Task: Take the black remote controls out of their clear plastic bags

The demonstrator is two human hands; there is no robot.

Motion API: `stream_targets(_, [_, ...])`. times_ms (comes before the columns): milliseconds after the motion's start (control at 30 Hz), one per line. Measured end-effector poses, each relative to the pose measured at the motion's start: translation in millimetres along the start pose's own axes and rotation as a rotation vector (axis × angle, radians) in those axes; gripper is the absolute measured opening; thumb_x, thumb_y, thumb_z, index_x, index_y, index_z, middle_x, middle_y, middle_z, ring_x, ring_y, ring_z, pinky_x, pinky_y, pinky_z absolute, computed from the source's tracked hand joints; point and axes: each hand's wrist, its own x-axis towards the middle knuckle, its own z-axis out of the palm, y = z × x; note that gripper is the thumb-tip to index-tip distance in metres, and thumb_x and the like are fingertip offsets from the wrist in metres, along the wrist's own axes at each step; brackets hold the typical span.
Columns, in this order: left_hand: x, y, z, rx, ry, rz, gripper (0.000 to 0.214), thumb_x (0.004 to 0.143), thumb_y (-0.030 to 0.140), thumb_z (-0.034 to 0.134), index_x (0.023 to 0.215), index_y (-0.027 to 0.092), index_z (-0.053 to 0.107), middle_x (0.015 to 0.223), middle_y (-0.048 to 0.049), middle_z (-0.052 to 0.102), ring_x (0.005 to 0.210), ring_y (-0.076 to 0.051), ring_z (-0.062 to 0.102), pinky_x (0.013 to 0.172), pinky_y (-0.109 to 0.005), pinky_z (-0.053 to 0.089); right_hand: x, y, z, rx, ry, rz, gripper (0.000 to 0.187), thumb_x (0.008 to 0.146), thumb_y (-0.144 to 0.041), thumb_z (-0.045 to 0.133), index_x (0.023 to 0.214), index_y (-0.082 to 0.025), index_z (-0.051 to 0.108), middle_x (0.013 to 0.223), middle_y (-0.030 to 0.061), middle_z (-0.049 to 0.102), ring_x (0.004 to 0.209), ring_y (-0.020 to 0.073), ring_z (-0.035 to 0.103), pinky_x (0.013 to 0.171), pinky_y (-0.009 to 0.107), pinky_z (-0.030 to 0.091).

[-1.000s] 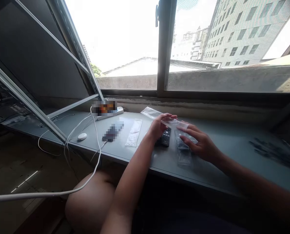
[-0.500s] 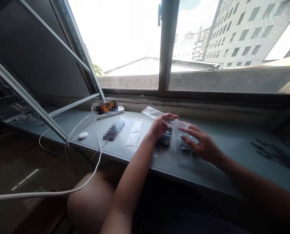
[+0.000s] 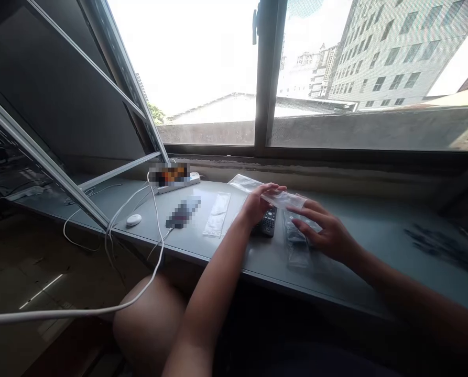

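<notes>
My left hand and my right hand both grip a clear plastic bag that stretches from the back of the grey ledge toward the right hand. A black remote lies on the ledge just under my left hand. Beneath my right hand lies a second remote wrapped in clear plastic. The fingers of both hands are curled on the bag.
Left of the hands lie a flat clear packet, a blurred dark phone, a white round device, a power strip and white cables. A slanted metal frame stands at the left. The window is behind.
Almost nothing has moved; the view shifts slightly and both hands stay on the clear bag above the remotes.
</notes>
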Motion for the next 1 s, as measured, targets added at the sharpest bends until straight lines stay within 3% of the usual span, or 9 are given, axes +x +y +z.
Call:
stream_targets(500, [0.8,-2.0,-1.6,-0.017,-0.029,-0.075,0.016,0.096,0.030,0.076,0.102,0.016,0.081,0.125,-0.0157,0.085,0.082,-0.016,0.076,0.052,-0.019,0.047,0.2,1.9,1.6,0.010,0.002,0.009,0.040,0.112,-0.051,0.070,0.146,-0.033,0.080,0.159,0.0118,0.070,0.154,0.0417,0.061,0.127,0.065,0.053])
stream_targets(633, [4.3,3.1,-4.0,-0.082,0.086,-0.079,0.012,0.091,0.024,0.078,0.099,0.016,0.080,0.124,-0.0149,0.085,0.075,-0.014,0.074,0.047,-0.021,0.043,0.7,-3.2,0.1,0.014,0.087,-0.003,0.037,0.112,-0.046,0.070,0.145,-0.033,0.081,0.158,0.0124,0.071,0.149,0.0409,0.066,0.123,0.065,0.056])
stream_targets(767, [4.4,15.8,-12.1,-0.205,0.280,0.080,0.011,0.092,0.024,0.077,0.100,0.017,0.080,0.123,-0.0118,0.085,0.073,-0.011,0.072,0.048,-0.019,0.041,1.9,-6.6,1.7,0.011,0.182,-0.009,0.033,0.113,-0.039,0.067,0.143,-0.032,0.080,0.157,0.0125,0.072,0.146,0.0388,0.068,0.123,0.064,0.056])
stream_targets(900, [-0.6,28.3,-22.9,-0.290,0.448,0.209,0.015,0.095,0.023,0.072,0.106,0.018,0.081,0.120,-0.0084,0.086,0.076,-0.011,0.072,0.052,-0.019,0.042,3.3,0.1,10.0,0.011,-0.059,-0.030,0.032,0.114,-0.040,0.066,0.140,-0.032,0.081,0.142,0.0112,0.080,0.137,0.0372,0.073,0.126,0.065,0.052])
stream_targets(1000, [-1.5,34.2,-26.7,-0.286,0.505,0.253,0.012,0.097,0.023,0.070,0.101,0.017,0.079,0.117,-0.0077,0.086,0.076,-0.010,0.072,0.053,-0.018,0.042,7.2,8.3,16.1,-0.078,-0.208,-0.049,0.036,0.113,-0.045,0.065,0.140,-0.030,0.082,0.139,0.0135,0.079,0.140,0.0400,0.066,0.122,0.064,0.052])
